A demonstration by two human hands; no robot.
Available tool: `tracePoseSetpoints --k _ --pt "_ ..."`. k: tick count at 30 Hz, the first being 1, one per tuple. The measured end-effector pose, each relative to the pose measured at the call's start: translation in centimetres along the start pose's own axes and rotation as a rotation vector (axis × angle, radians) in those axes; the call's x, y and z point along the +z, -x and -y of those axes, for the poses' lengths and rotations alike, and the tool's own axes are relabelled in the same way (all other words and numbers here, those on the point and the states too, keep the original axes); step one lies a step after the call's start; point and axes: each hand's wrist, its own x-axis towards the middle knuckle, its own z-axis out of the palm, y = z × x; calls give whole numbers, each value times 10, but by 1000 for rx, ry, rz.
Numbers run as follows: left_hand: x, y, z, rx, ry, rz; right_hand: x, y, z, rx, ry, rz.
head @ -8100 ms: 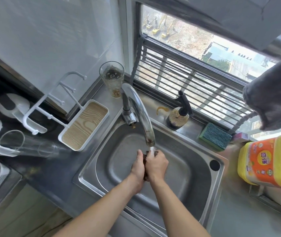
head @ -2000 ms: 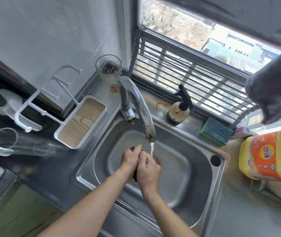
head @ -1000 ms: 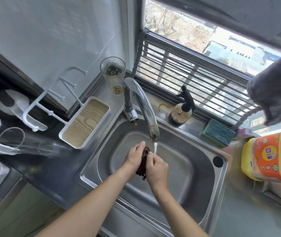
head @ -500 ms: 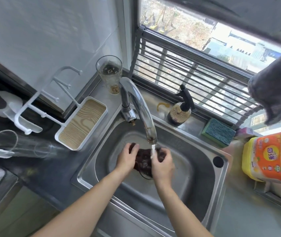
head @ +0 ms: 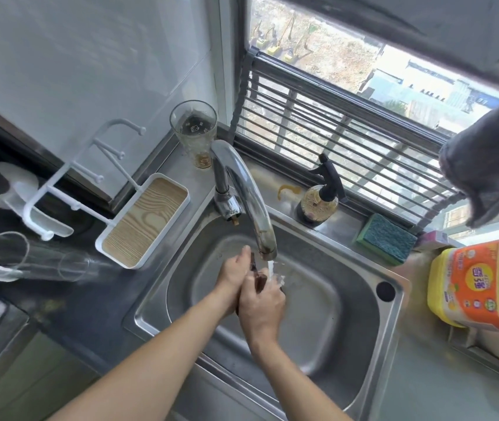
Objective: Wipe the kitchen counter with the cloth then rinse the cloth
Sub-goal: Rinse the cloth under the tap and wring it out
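Beside sink (head: 394,302): sponge (head: 386,240), soap btl (head: 321,197)

Both hands (head: 246,287) squeeze cloth (head: 259,279) under running faucet (head: 249,199).

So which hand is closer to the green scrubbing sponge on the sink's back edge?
Right. The right hand is under the tap in the steel sink, on the green scrubbing sponge's side; the left hand is pressed against its far side.

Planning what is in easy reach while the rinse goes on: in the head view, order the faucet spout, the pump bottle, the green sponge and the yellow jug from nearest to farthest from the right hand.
1. Faucet spout: just above the right hand.
2. Pump bottle: behind the sink, by the window.
3. Green sponge: back right corner of the sink.
4. Yellow jug: far right on the counter.
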Motion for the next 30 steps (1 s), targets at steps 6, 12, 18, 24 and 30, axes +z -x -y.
tracePoseSetpoints --k 6,12,18,24,30 --pt "14 29 19 73 -8 323 -14 -59 -22 336 78 -70" --pt "-5 26 21 -151 133 264 -19 -57 -26 196 -58 111" --pt "-14 4 8 -286 313 142 -14 -24 -38 -117 55 356" --pt "7 36 1 -9 43 126 1 -27 -28 329 -221 133" --pt "-3 40 14 320 -325 37 -11 -42 -33 405 -73 67"
